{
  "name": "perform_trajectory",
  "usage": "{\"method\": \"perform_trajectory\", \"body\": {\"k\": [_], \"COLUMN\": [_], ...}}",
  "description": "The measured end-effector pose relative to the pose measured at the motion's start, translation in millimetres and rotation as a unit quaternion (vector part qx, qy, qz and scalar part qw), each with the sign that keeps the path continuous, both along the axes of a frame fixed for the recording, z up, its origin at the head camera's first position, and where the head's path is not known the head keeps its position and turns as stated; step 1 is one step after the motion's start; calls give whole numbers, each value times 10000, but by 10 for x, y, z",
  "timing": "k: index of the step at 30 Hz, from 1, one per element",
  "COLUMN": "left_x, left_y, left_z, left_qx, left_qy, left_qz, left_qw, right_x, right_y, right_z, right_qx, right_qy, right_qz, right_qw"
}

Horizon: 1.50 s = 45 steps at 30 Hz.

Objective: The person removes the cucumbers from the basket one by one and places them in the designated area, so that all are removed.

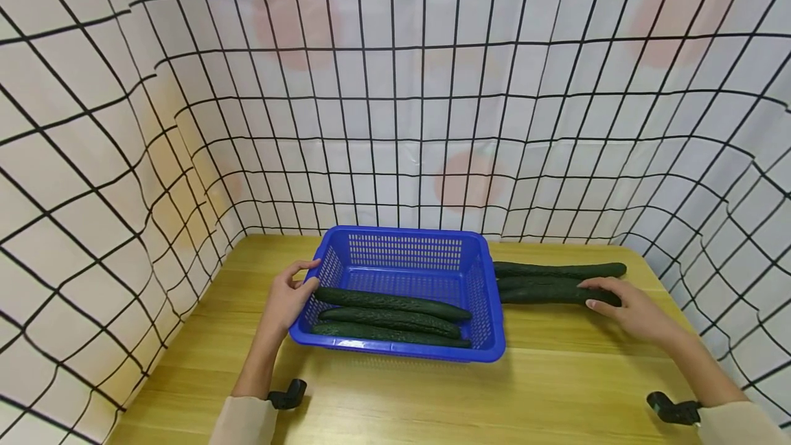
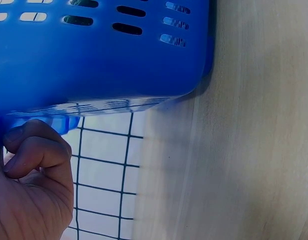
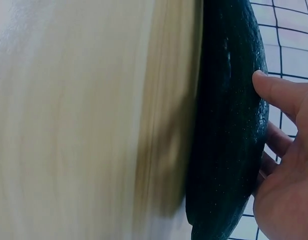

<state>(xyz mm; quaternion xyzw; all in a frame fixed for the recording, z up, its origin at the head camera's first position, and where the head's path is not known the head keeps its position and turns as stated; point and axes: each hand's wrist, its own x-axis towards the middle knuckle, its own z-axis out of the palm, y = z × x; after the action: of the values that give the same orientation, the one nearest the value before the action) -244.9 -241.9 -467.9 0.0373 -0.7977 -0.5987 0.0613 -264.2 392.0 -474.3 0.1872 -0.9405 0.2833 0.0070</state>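
Observation:
My left hand (image 1: 292,296) grips the left rim of a blue plastic basket (image 1: 404,231), its fingers curled at the rim in the left wrist view. Three dark green cucumbers lie side by side in the basket's front half; the rearmost cucumber (image 1: 392,301) has its left end close to my left hand. To the right of the basket, my right hand (image 1: 636,309) holds the right end of the front cucumber (image 1: 544,294) lying there. In the right wrist view the thumb (image 3: 273,90) presses on this cucumber (image 3: 228,115), with the other fingers partly hidden behind it.
Behind the held cucumber, another long cucumber (image 1: 562,270) lies along the back of the wooden table (image 1: 395,404). White walls with a black grid (image 1: 402,115) enclose the table at the back and both sides. A black device (image 1: 673,409) sits at the right wrist, another (image 1: 289,395) at the left.

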Motion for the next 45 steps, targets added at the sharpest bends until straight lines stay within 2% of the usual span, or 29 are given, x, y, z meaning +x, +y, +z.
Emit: {"method": "perform_trajectory", "body": {"k": [7, 23, 30, 33, 39, 45], "left_x": [-7, 1, -5, 19, 141, 189], "left_y": [6, -11, -12, 2, 68, 89], "left_z": [-26, -1, 4, 60, 282, 352], "left_qx": [20, -2, 43, 49, 2, -45], "left_qy": [-12, -23, -164, -270, -263, -231], "left_qz": [-15, -36, -28, -58, -161, -178], "left_qw": [10000, 10000, 9999, 9996, 9995, 9996], "right_x": [21, -9, 1, -7, -20, -24], "right_y": [-19, -132, -179, -224, -376, -589], "right_z": [-70, -165, -169, -135, -10, 138], "right_qx": [-30, 523, 477, 452, 280, 17], "right_qy": [62, 813, 661, 728, 655, 615], "right_qz": [22, 45, -160, -190, -217, -250], "right_qw": [10000, 9953, 9965, 9961, 9972, 9978]}}
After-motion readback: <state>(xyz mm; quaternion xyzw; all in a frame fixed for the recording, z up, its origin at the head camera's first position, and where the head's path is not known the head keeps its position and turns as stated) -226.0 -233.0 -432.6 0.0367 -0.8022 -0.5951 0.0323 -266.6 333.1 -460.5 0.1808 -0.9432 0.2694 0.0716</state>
